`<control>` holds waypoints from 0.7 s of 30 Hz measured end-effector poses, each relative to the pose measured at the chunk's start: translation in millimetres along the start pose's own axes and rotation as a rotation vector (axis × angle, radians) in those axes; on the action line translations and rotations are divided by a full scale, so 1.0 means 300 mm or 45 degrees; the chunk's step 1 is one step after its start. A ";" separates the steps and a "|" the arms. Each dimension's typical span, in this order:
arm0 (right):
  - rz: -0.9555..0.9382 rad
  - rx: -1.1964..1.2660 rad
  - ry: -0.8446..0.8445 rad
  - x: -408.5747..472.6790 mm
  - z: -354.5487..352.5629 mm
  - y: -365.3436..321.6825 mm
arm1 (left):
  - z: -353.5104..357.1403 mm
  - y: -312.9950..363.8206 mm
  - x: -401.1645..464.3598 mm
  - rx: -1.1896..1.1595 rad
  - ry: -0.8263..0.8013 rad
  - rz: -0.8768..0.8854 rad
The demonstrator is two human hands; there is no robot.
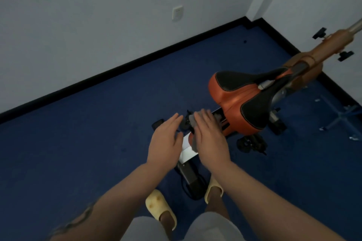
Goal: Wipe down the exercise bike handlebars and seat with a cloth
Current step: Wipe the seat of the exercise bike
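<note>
From my remote seat I look down on the orange-and-black padded bike seat (244, 100), which sits to the right of both hands, well above the dark blue carpeted floor (98, 133). My right hand (210, 139) lies flat with its fingers (203, 119) straight, pressing on a grey crumpled cloth (194, 121) that shows at the fingertips and along the hand's left edge. The cloth rests over the bike frame just behind the seat. My left hand (165, 141) hovers just beside the right, fingers straight and together, holding nothing. The orange bike frame post (313, 53) runs up to the right toward the white wall (98, 15). Below, two pale yellow slippers (160, 207) stand on the floor either side of the black base bar (191, 180).
</note>
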State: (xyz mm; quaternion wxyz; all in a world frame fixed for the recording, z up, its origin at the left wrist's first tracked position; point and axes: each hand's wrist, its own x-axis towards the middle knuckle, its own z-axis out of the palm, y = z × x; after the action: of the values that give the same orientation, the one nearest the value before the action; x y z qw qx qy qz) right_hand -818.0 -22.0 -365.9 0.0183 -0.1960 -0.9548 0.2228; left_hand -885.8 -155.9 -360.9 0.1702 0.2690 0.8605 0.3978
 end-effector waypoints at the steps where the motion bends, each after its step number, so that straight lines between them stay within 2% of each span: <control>1: 0.025 -0.010 -0.030 0.031 -0.001 -0.005 | -0.002 -0.008 -0.004 0.022 0.000 -0.015; 6: -0.006 -0.069 -0.021 -0.052 -0.004 0.010 | -0.046 -0.041 -0.026 0.012 -0.007 -0.074; 8: -0.029 -0.070 0.004 0.013 0.009 0.003 | -0.055 -0.063 -0.008 0.038 0.021 -0.084; 10: 0.066 -0.061 -0.044 0.055 0.005 -0.030 | -0.047 -0.063 -0.008 0.039 -0.008 -0.143; 15: 0.032 -0.055 -0.062 -0.072 -0.011 0.007 | -0.016 -0.026 0.010 -0.044 -0.071 -0.126; 19: 0.113 -0.075 -0.045 0.027 0.018 -0.047 | -0.028 -0.069 0.022 -0.007 -0.080 -0.195; 21: 0.025 -0.076 -0.076 -0.009 -0.002 -0.014 | -0.041 -0.087 0.019 -0.008 -0.061 -0.226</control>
State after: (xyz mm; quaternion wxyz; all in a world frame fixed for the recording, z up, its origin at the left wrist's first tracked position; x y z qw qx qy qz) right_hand -817.0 -26.3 -363.2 -0.0185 -0.1992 -0.9592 0.2001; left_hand -905.1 -173.9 -374.0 0.2261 0.2007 0.8754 0.3772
